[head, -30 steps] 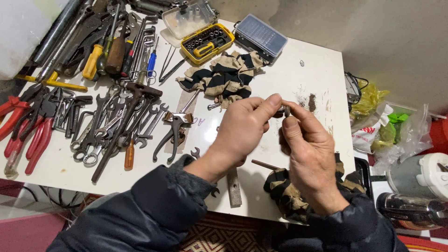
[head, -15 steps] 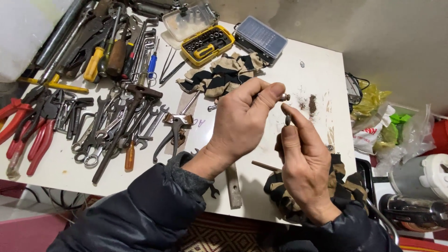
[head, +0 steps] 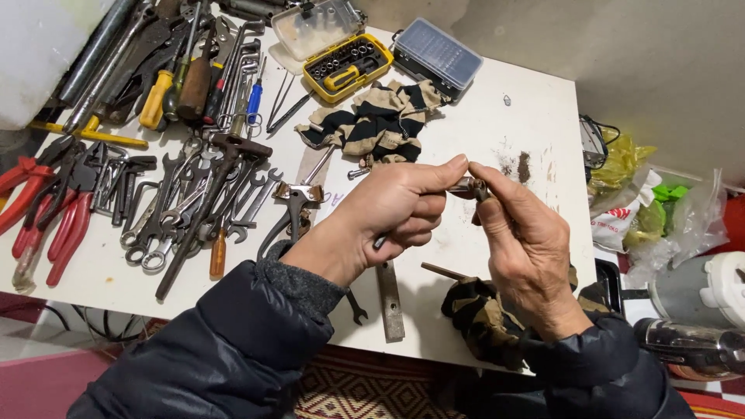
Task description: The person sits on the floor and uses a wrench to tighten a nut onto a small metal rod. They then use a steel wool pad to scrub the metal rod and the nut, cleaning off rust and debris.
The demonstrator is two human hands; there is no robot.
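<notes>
At nine o'clock, wrenches [head: 167, 213] lie on the white worktop [head: 481, 132]. At centre, the left hand [head: 388, 213] and right hand [head: 524, 248] meet, each grip pinching a small metal piece [head: 468, 185] between fingertips.

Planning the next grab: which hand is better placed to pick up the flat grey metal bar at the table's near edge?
Left, probably: the left hand is directly above the flat grey metal bar; the right hand is farther right.

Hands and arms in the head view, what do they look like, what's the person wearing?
Both hands are bare: left hand, right hand. Each arm has a dark navy padded jacket sleeve; a grey knitted cuff shows at the left wrist. No gloves, rings or watch are visible.
</notes>
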